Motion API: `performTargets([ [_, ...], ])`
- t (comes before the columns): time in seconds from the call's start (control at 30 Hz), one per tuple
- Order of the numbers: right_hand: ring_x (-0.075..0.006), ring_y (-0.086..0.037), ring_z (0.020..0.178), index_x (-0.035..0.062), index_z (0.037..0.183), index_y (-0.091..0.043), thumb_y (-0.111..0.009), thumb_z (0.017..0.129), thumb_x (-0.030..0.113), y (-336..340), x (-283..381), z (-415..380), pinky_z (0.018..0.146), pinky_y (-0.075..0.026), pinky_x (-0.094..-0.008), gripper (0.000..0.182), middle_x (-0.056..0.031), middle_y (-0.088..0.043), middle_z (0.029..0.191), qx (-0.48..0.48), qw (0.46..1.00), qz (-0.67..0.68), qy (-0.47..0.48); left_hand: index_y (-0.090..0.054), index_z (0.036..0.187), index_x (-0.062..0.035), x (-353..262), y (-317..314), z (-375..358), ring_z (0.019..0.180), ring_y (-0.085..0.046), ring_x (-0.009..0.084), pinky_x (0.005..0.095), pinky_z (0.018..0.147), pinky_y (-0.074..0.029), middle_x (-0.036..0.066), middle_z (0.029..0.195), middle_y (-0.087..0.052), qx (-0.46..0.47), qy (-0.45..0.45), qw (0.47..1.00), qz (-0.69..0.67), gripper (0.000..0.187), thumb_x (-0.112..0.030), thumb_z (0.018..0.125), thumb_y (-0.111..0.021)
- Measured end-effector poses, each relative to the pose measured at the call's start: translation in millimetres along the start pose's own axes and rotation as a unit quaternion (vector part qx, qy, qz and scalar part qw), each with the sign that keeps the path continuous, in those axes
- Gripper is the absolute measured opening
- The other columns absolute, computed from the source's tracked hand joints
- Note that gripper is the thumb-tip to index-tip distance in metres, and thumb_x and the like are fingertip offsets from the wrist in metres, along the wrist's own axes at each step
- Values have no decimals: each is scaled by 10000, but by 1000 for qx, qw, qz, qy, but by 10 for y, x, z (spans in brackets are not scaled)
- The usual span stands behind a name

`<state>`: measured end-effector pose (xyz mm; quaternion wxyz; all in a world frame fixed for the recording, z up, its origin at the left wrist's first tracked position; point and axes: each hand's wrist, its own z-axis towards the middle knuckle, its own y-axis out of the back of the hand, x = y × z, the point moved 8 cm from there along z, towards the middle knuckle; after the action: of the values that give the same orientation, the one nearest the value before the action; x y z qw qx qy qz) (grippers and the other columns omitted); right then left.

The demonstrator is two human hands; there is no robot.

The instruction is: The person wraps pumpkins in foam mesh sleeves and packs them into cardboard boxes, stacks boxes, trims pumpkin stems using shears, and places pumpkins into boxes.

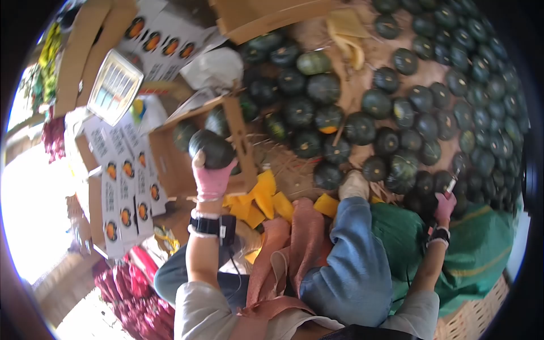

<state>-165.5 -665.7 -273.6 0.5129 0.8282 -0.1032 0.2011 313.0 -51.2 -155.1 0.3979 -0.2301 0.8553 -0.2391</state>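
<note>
My left hand (212, 180), in a pink glove, holds a dark green kabocha squash (211, 149) from below. This squash is over an open cardboard box (170, 164) with other green squashes (185, 135) inside it. Off to the right, my right hand (445, 205), also pink-gloved, is closed around a small hand tool (451, 185) with a shiny metal tip; its exact kind is too small to tell. Near that hand are dark green squashes (425, 182) and a green sack (470, 243).
A large heap of squashes (481, 85) spreads across the right, with a smaller group (297, 107) ahead. Printed cartons (124, 187) stand at left. Yellow pieces (263, 195) lie before my legs. A scale-like white panel (115, 88) and red net bags (136, 289) flank the cartons.
</note>
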Motion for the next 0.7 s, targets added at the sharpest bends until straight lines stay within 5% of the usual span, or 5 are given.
performTargets([
  [0.2, -342, -440, 1135, 16, 1159, -517, -710, 615, 225, 64, 239, -267, 968, -374, -379, 614, -183, -435, 1232, -50, 997, -61, 8, -337, 1300, -227, -206, 75, -67, 1120, -429, 307, 587, 871, -422, 103, 1248, -387, -125, -95, 967, 198, 723, -227, 682, -713],
  [0.37, -339, -453, 1129, 24, 1162, -517, -708, 607, 235, 42, 281, -309, 970, -377, -373, 624, -168, -432, 1238, -69, 996, -60, 15, -375, 1258, -33, -387, -20, -209, 945, -524, 196, 299, 832, -464, 88, 1101, -506, -67, -223, 653, 721, 687, -73, 670, -729],
  [0.43, -338, -462, 1111, 28, 1131, -528, -702, 608, 228, 66, 384, -370, 958, -387, -374, 586, -166, -439, 1226, -75, 993, -78, 38, -381, 1279, -11, -172, 189, -216, 963, -529, 178, 286, 852, -452, 97, 1106, -530, -35, -56, 817, 573, 636, -46, 721, -683],
  [0.57, -363, -508, 1035, 19, 1008, -560, -683, 617, 213, 133, 368, -297, 899, -417, -399, 454, -203, -520, 1096, -37, 998, -3, -55, -448, 1274, 12, -244, 325, -295, 986, -558, 171, 298, 840, -455, 112, 1117, -587, -49, 3, 754, 655, 504, -58, 799, -603],
  [0.7, -386, -586, 881, -14, 898, -572, -658, 634, 216, 269, 385, -187, 816, -461, -435, 360, -214, -603, 904, -122, 986, 11, -111, -592, 1057, 1, -488, 373, -231, 869, -593, 235, 333, 771, -467, 135, 986, -608, 21, -55, 495, 867, 300, -74, 766, -609],
])
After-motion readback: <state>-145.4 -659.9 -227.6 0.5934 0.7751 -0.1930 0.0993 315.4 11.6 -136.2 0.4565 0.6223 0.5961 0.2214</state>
